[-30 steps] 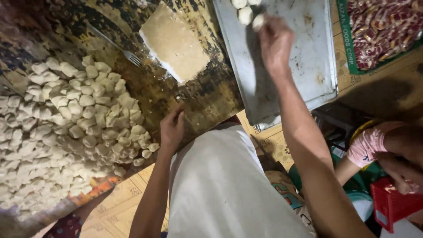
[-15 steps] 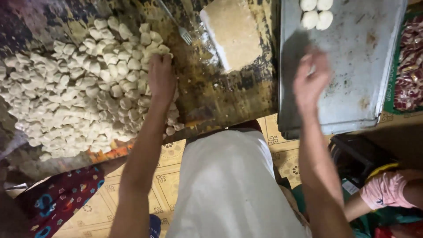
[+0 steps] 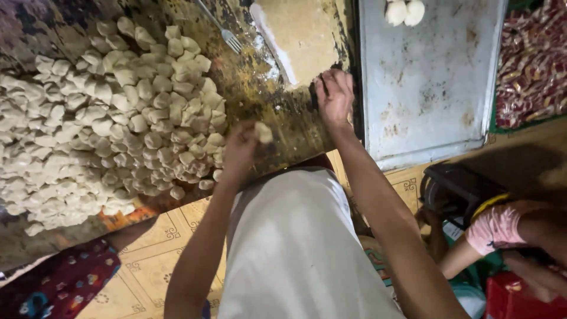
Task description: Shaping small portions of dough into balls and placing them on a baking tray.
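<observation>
1. Now my left hand (image 3: 239, 147) is off the dumpling pile (image 3: 112, 118), fingers clamped on one dough piece (image 3: 263, 132).
2. Right hand (image 3: 334, 94) came back from the metal tray (image 3: 425, 100), loosely curled w/ nothing in it, at the tabletop (image 3: 277, 106) edge.

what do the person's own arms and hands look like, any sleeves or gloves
Both arms are bare along all of their visible length, with no sleeves in sight. The left hand and right hand wear no gloves, and no rings, watch or bracelet can be seen. The arms are slim. A plain white garment covers the torso.
</observation>
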